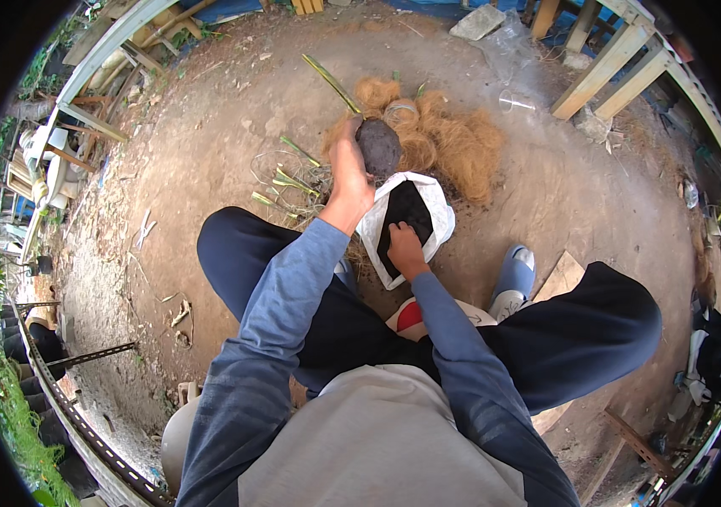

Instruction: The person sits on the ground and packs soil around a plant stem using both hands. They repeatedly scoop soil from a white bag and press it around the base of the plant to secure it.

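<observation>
My left hand (349,168) grips a rounded ball of dark soil (379,149) from its left side. A green, leafless-looking plant stem (333,83) slants up and left from the top of the ball. Just below it stands a white sack (440,212) with its rim rolled open and dark soil (412,206) inside. My right hand (405,251) reaches over the sack's near side, fingers curled down at the soil. Its fingertips are hard to make out against the dark, so whether they hold any soil is unclear.
Brown coconut-like fibre (462,142) lies heaped beyond the sack, with a coil of string (402,111) on it. Several cut green stems with roots (294,180) lie to the left. White scissors (145,228) rest farther left. A wooden board (557,275) is by my right foot.
</observation>
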### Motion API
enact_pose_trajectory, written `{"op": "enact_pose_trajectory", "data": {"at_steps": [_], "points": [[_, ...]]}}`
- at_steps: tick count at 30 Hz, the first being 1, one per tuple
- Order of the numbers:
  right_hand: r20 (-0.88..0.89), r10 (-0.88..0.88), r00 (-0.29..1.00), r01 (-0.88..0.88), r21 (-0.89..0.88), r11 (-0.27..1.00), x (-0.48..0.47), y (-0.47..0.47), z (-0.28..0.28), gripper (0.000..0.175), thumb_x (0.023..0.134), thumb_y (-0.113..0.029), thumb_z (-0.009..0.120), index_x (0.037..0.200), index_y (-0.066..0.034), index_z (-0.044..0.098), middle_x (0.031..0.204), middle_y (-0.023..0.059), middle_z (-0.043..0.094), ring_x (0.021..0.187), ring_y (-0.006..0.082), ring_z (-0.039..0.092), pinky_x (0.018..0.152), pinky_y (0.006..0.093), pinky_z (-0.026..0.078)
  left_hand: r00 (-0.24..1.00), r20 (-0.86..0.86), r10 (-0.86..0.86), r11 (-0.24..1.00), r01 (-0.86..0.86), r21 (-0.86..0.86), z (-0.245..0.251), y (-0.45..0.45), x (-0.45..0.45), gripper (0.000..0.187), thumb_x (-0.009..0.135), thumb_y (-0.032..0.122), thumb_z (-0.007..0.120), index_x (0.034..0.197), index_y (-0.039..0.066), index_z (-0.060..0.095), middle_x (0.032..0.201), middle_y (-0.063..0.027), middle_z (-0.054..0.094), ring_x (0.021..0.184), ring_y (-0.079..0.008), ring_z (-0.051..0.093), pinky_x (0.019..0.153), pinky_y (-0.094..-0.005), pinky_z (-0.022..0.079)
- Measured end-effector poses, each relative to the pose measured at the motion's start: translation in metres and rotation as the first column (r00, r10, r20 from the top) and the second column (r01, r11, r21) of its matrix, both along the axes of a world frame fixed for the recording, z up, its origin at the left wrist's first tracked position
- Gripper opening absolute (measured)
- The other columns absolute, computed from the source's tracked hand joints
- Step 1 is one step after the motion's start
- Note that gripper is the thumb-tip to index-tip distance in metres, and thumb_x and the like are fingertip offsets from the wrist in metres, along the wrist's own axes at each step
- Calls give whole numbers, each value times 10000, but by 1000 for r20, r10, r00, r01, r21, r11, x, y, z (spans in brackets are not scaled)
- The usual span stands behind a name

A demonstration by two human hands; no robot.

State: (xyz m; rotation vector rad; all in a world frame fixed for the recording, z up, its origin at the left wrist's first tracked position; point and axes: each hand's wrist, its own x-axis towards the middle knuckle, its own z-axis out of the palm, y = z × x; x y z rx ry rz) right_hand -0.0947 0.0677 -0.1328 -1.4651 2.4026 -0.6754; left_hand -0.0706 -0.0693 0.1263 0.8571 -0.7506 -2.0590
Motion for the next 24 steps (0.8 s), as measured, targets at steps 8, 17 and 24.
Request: {"op": "enact_pose_trajectory", "data": {"at_steps": [8,17,24], "points": [[319,-51,946,148,-289,946,-17,16,21,188,834,60,693,1014,14,720,978,245,715,946,436,708,843,475,574,1000,14,-24,999,23,38,-10,-4,-2,326,1005,333,618,1130,36,670,1017,-85,713,894,-233,741,797,-423,618],[993,117,-29,699,-64,713,-38,19,54,197,1029,-94,606,1152,8,721,1091,101,768,1012,237,743,892,342,583,977,-169,-129,988,141,64,-12,5,3,444,1034,417,489,1154,25,660,1122,-146,731,1016,-301,725,889,-499,612],[839,435,-326,778,-24,628,-56,8,104,348,1073,-276,509,1117,19,689,1046,149,739,837,209,647,746,302,537,963,-197,-184,976,203,78,-25,14,11,492,1049,441,480,1149,-1,672,1088,-160,733,955,-316,728,882,-472,612]]}}
